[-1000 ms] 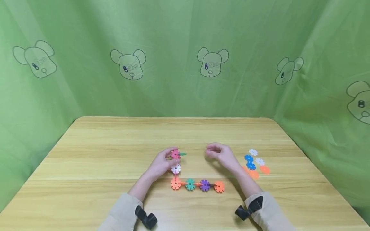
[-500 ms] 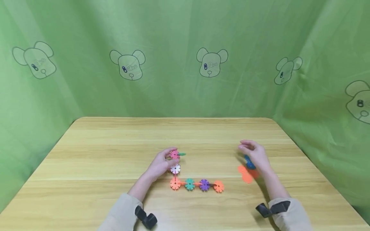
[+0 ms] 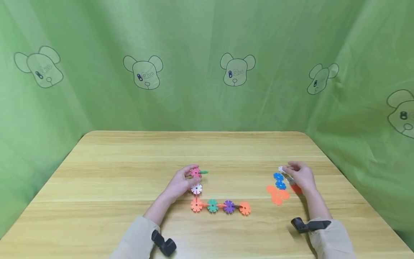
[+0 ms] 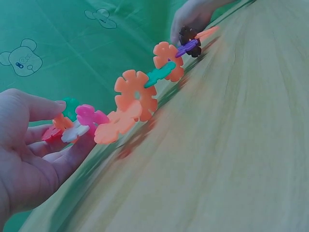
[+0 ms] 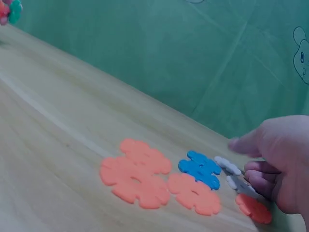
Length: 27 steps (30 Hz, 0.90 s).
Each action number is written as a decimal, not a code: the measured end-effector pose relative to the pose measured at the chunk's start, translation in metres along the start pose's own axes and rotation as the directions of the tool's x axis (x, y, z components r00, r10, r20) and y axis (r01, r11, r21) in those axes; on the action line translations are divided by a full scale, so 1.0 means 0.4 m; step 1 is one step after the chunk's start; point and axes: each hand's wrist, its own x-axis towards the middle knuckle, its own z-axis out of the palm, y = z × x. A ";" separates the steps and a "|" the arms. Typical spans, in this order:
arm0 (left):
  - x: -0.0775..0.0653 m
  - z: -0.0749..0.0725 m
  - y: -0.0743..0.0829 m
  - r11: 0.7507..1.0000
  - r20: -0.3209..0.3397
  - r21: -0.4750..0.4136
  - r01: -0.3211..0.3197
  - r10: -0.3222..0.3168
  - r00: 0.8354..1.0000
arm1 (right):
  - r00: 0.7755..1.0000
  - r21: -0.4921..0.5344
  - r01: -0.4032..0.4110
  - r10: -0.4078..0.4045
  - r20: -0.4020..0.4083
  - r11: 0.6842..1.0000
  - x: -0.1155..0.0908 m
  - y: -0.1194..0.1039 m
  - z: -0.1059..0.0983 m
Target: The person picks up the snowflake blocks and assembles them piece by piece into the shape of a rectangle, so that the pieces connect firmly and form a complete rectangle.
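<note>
In the head view my left hand (image 3: pixel 181 183) grips the far end of an L-shaped chain of interlocking snowflake discs, near a pink disc (image 3: pixel 195 173) with a green disc (image 3: pixel 204 172) slotted into it. A white disc (image 3: pixel 196 188) sits just below the fingers. In the left wrist view the thumb and fingers hold the chain's end, where red, orange and white pieces join. My right hand (image 3: pixel 301 176) is over the loose discs on the right, thumb stretched out beside a white disc (image 5: pixel 228 165). A second white disc (image 5: pixel 241 185) lies partly under its fingers.
The chain's near row runs right along the wooden table (image 3: pixel 129 151): an orange corner disc (image 3: pixel 196 205), a teal disc (image 3: pixel 212 206), a purple disc (image 3: pixel 229 207) and an orange end disc (image 3: pixel 245 208). Blue discs (image 3: pixel 280 185) and several orange discs (image 3: pixel 276 199) lie loose by the right hand.
My right hand has moved right, from the middle of the table across the loose discs to the white ones. My left hand has stayed in place on the chain.
</note>
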 end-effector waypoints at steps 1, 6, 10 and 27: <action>0.004 -0.001 -0.007 1.000 -0.002 -0.003 0.001 -0.001 1.000 | 1.000 -0.032 0.013 -0.013 -0.005 0.999 0.003 0.003 0.001; 0.021 -0.004 -0.035 1.000 -0.013 -0.007 -0.005 0.005 1.000 | 0.998 -0.143 0.053 -0.055 -0.010 0.988 0.013 0.015 0.007; 0.023 -0.003 -0.039 1.000 -0.011 -0.009 -0.014 0.014 1.000 | 0.997 -0.157 0.069 -0.066 0.027 0.985 0.015 0.014 0.010; 0.024 -0.004 -0.040 1.000 -0.014 -0.012 -0.008 0.008 1.000 | 0.998 -0.150 0.060 -0.054 0.043 0.987 0.017 -0.005 0.013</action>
